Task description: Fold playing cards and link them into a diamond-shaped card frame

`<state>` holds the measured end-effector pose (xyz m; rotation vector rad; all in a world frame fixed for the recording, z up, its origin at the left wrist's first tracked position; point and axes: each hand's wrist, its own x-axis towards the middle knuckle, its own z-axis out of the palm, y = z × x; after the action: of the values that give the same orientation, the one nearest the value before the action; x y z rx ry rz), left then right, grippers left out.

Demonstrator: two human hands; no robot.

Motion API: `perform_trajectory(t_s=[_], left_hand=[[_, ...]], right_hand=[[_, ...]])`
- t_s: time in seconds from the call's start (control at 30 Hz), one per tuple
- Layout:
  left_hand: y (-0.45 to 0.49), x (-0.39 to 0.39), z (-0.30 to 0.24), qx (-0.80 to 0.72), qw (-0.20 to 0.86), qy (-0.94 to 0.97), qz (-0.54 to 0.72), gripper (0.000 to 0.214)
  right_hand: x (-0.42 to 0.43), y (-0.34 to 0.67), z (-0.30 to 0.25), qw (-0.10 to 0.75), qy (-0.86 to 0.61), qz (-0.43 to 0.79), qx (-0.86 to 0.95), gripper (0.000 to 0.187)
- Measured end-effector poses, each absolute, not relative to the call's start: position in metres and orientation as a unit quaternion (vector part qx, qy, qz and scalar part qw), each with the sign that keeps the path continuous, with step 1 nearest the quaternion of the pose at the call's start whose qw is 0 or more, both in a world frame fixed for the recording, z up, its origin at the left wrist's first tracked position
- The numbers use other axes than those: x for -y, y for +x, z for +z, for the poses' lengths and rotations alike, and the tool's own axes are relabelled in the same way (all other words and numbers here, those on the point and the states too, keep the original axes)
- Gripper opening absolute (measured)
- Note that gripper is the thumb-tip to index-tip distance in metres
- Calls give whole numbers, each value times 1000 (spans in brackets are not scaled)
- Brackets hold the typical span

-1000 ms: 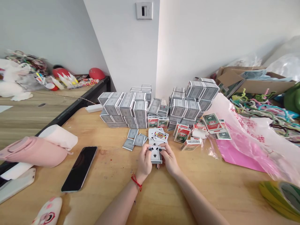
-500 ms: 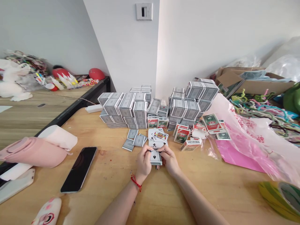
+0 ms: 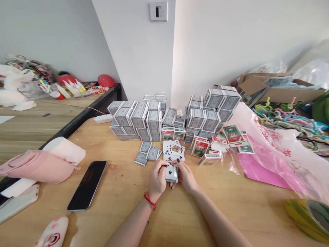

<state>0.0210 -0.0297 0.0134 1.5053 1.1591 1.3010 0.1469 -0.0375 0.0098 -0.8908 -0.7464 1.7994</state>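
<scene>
Between my two hands is a small deck of playing cards (image 3: 170,173), with a spade card facing up and a patterned edge toward me. My left hand (image 3: 157,176) is closed on the deck's left side, thumb along its edge. On the right side, my right hand (image 3: 186,175) grips the deck too, its fingers partly hidden beneath and behind. Just past my fingertips, several face-up cards (image 3: 174,149) lie fanned on the table. To their left are several small patterned card packs (image 3: 146,154) lying flat.
Stacks of patterned card decks (image 3: 138,115) and more stacks (image 3: 204,118) stand against the wall. Red-and-green card boxes (image 3: 199,148) sit at the right near pink plastic (image 3: 262,164). A phone (image 3: 87,185) and pink visor (image 3: 38,166) lie left; yellow tape (image 3: 295,214) is front right.
My right thumb has lifted and shifted slightly at the deck's far edge. Both hands keep hold of the deck in nearly the same place.
</scene>
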Motion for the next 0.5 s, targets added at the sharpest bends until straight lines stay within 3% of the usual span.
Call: perform_trajectory(t_s=[0.23, 0.5], left_hand=[[19, 29, 16, -460, 309, 650, 519, 20], [22, 27, 20, -478, 302, 646, 513, 19]], right_hand=[[36, 149, 11, 369, -306, 832, 279, 44], [36, 148, 18, 382, -285, 837, 269, 31]])
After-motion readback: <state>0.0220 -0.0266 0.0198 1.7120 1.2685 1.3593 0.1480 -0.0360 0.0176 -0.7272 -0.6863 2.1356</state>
